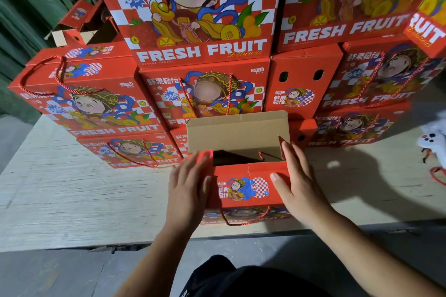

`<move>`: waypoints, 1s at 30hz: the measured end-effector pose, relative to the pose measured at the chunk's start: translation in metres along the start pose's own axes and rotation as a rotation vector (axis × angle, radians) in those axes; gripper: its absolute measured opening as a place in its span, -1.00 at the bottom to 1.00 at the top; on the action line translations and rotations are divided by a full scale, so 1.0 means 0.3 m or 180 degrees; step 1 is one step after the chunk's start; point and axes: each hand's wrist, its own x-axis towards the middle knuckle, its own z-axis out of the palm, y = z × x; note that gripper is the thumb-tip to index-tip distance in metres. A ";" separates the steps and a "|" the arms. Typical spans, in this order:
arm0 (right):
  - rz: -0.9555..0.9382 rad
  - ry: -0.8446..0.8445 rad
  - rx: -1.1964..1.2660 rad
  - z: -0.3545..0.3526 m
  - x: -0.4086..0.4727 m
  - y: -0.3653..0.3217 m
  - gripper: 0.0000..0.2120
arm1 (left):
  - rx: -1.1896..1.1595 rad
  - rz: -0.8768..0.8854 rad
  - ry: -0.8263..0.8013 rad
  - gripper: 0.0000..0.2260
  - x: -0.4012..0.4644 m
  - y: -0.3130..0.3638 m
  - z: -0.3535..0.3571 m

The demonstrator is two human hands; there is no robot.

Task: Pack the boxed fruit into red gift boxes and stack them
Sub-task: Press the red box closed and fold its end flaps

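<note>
Head cam looking down at a pale wooden bench [72, 188] with a wall of red gift boxes stacked along the back. Far left, up behind the stack, an open box [82, 26] sits with its flaps up. Below it a closed box [84, 99] with a red rope handle [43, 75] rests tilted on top of another one [130, 152] near the left part of the bench. Middle of the stack has the big box with FRESH FRUIT [202, 7] across the front.

Now the main bit: the open gift box [243, 188] stands near the front edge of the bench, roughly in the middle, back flap [237, 132] standing up and showing plain brown cardboard. Inside looks dark, can't tell what's in it. Its rope handle [243, 218] hangs down the front.

Left hand [188, 190] lies flat with fingers straight against the left side flap [204, 159]. Right hand [299, 185] is also spread flat, fingers along the right side of the box and thumb on the red front flap. Neither is curled round anything.

More closed boxes [369, 84] are stacked at the right, and something white and fuzzy [432, 142] sits at the bench's right edge.
</note>
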 end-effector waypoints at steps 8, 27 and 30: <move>0.0267 -0.0180 0.0397 -0.043 0.012 0.006 -0.27 | -0.0429 0.0409 -0.0315 -0.54 -0.017 -0.026 -0.014; 0.0419 -0.1117 -0.1566 0.003 0.062 -0.027 -0.27 | 0.1446 -0.0196 -0.1749 -0.16 0.059 0.037 -0.029; 0.0370 -0.0511 -0.0500 0.007 0.049 -0.017 -0.38 | 0.1256 -0.0635 -0.1362 -0.20 0.068 0.059 -0.011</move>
